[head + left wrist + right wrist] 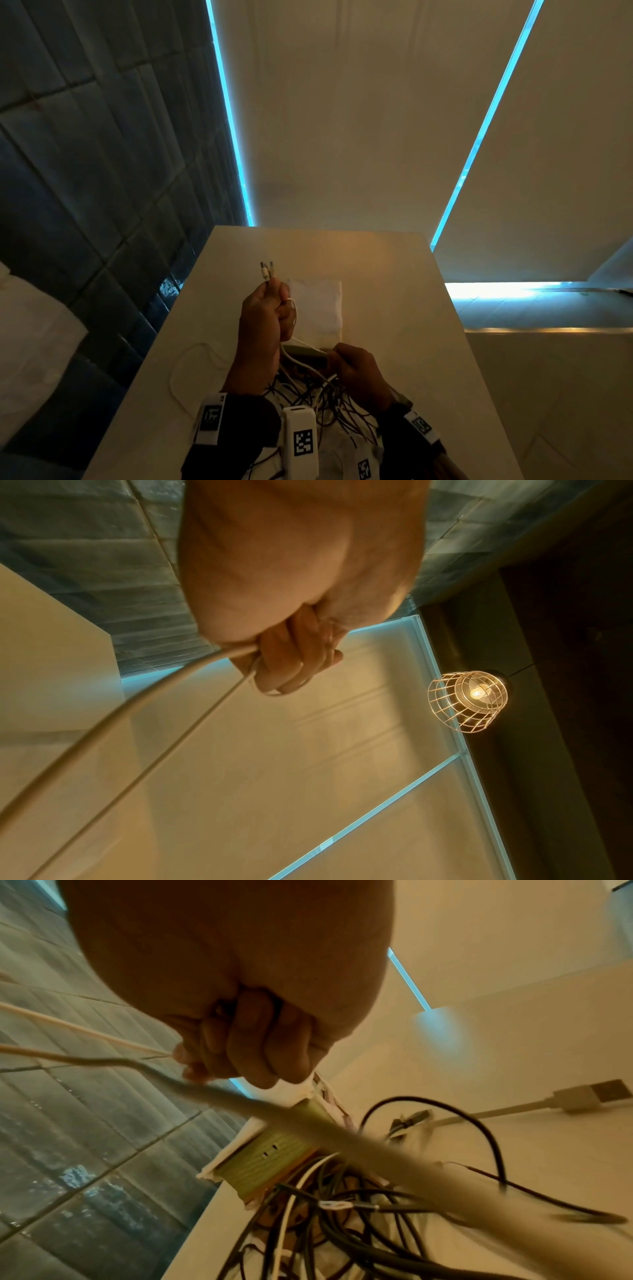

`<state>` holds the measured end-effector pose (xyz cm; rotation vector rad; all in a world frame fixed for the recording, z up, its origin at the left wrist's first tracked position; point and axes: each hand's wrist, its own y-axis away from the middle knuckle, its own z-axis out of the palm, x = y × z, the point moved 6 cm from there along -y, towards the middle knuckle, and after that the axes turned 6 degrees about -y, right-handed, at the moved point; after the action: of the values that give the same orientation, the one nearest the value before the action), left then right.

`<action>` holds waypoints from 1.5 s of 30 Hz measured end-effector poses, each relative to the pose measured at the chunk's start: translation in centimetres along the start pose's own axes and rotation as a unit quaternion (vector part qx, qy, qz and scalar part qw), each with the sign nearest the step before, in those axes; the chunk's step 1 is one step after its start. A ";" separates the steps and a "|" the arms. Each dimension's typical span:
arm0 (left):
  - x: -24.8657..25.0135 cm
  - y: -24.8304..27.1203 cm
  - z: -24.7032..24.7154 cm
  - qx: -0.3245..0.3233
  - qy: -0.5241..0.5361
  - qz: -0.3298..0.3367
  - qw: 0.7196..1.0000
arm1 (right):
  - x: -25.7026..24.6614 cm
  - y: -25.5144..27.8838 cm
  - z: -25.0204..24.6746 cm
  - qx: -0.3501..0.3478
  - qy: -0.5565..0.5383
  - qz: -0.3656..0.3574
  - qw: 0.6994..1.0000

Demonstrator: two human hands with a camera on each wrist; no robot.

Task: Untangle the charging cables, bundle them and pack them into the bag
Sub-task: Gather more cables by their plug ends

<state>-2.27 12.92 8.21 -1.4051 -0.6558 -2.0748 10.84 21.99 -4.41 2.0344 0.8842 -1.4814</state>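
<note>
My left hand [274, 301] is raised over the table and grips a white cable [291, 356]; the cable's two plug ends [266, 269] stick up side by side above the fist. In the left wrist view the curled fingers [291, 658] close on the white cable [137, 704], which runs down to the left. My right hand [339, 358] sits lower right with its fingers [246, 1053] curled, pinching the white cable strands [85, 1034]. A tangle of black and white cables [308, 394] lies beneath both hands. The flat white bag [317, 308] lies on the table behind the hands.
The narrow beige table [394, 291] drops off at left toward dark tiles. A loose white cable loop [185, 370] lies left of my left arm. A green ribbed block [270, 1156] and a white USB plug [589, 1096] sit by the tangle.
</note>
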 end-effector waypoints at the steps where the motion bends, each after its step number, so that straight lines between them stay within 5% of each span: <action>1: 0.2 0.0 -0.1 -0.001 0.005 -0.001 1.000 | 0.7 0.0 -0.2 0.005 0.004 0.005 1.000; 8: 0.6 -0.1 -0.5 0.000 -0.010 -0.022 1.000 | 2.1 -0.4 -2.0 0.059 0.057 0.052 0.995; 13: -0.1 0.0 -0.3 0.012 -0.064 -0.046 0.997 | -6.6 -0.6 -3.5 0.091 -0.145 -0.009 0.985; 17: -0.1 0.3 0.3 0.029 -0.108 -0.036 0.993 | -11.7 -0.1 -3.2 0.010 -0.253 -0.059 0.966; 20: 0.7 0.3 0.1 0.040 -0.096 0.002 0.995 | -10.6 0.0 -2.7 -0.020 -0.191 -0.059 0.980; 27: 3.3 0.3 -2.1 0.050 -0.195 0.031 0.979 | 2.6 2.0 -6.5 0.118 -0.015 0.115 0.986; 32: 2.8 1.1 -1.5 0.052 -0.351 0.014 0.935 | 4.6 2.8 -7.4 0.043 0.123 0.165 0.978; 36: 5.2 1.0 -2.3 0.114 -0.443 0.090 0.885 | 5.2 2.8 -10.2 0.067 0.179 0.202 0.961; 37: 5.6 0.9 -2.6 0.121 -0.414 0.100 0.896 | 5.3 2.9 -10.3 0.035 0.187 0.227 0.955; 39: 5.4 0.7 -2.5 0.085 -0.231 0.087 0.965 | 4.5 3.3 -9.6 -0.078 0.271 0.258 0.924; 41: 4.8 0.8 -0.9 0.014 -0.036 0.051 0.998 | 0.5 2.5 -8.5 -0.120 0.333 0.171 0.919; 43: 4.0 1.0 1.1 -0.036 0.044 0.026 0.998 | -5.3 1.9 -6.8 -0.082 0.199 0.064 0.974; 45: 3.1 1.3 2.9 -0.073 0.063 0.017 0.995 | -10.2 1.8 -3.9 -0.112 -0.001 0.020 0.993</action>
<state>-0.43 13.37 12.26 -1.3397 -0.4336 -2.2000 12.50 21.19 6.53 1.8753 0.9587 -1.2990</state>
